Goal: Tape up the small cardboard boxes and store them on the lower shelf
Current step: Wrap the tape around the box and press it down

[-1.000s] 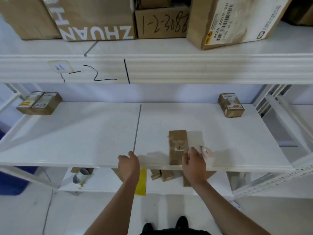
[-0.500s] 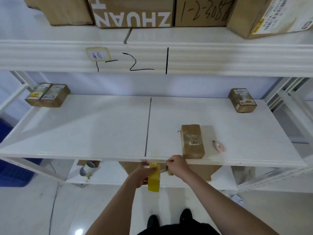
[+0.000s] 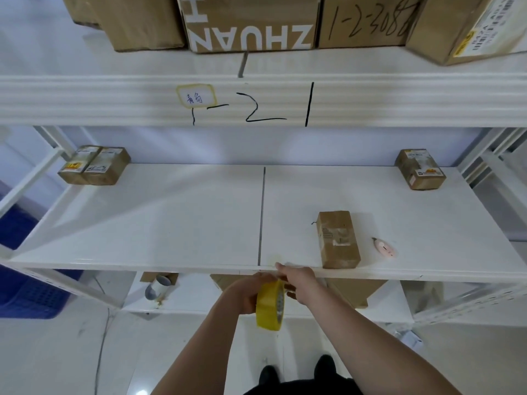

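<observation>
Just below the front edge of the white middle shelf (image 3: 171,223), the left hand (image 3: 245,295) grips a yellow tape roll (image 3: 271,305), fingers curled round its far side. The right hand (image 3: 299,283) pinches at the roll's top edge, where the tape end seems to be, though this is too small to confirm. A small cardboard box (image 3: 338,239) lies on the shelf near that edge, just right of the hands, with a pink box cutter (image 3: 383,247) beside it. Two labelled boxes (image 3: 94,165) sit at back left, another (image 3: 420,169) at back right.

Box (image 3: 338,238) on shelf (image 3: 171,218), cutter (image 3: 384,247) right.
</observation>
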`<state>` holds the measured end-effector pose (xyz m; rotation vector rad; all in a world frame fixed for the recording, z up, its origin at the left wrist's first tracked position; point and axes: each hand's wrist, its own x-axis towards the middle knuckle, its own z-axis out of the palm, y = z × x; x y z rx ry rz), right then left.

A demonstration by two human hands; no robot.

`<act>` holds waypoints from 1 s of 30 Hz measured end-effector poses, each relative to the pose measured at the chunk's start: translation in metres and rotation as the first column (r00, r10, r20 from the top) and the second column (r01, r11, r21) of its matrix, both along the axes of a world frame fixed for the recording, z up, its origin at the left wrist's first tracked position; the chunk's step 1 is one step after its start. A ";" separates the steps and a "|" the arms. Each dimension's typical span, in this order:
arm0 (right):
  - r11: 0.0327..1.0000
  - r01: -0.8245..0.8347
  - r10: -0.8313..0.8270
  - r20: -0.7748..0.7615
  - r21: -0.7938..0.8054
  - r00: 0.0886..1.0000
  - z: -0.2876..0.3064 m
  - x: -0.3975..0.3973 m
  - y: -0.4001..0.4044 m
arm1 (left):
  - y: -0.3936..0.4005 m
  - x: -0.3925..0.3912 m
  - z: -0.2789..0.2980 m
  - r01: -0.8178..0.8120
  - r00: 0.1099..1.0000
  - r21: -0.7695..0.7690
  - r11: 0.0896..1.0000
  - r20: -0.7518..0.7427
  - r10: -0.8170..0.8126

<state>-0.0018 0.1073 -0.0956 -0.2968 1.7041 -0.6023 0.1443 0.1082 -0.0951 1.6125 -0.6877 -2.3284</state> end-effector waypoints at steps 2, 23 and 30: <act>0.999 0.033 -0.033 -0.038 0.001 0.999 0.001 0.006 -0.004 | -0.001 -0.002 0.004 -0.003 0.999 0.056 0.998 0.037 0.001; 0.897 -0.404 0.190 -0.668 -0.179 0.720 0.035 0.058 -0.011 | 0.003 0.024 0.009 -0.163 0.983 0.100 0.982 -0.064 0.169; 0.922 -0.234 0.091 -0.413 -0.309 0.906 0.063 0.044 -0.014 | -0.017 0.044 0.035 0.158 0.978 -0.283 0.946 0.180 -0.109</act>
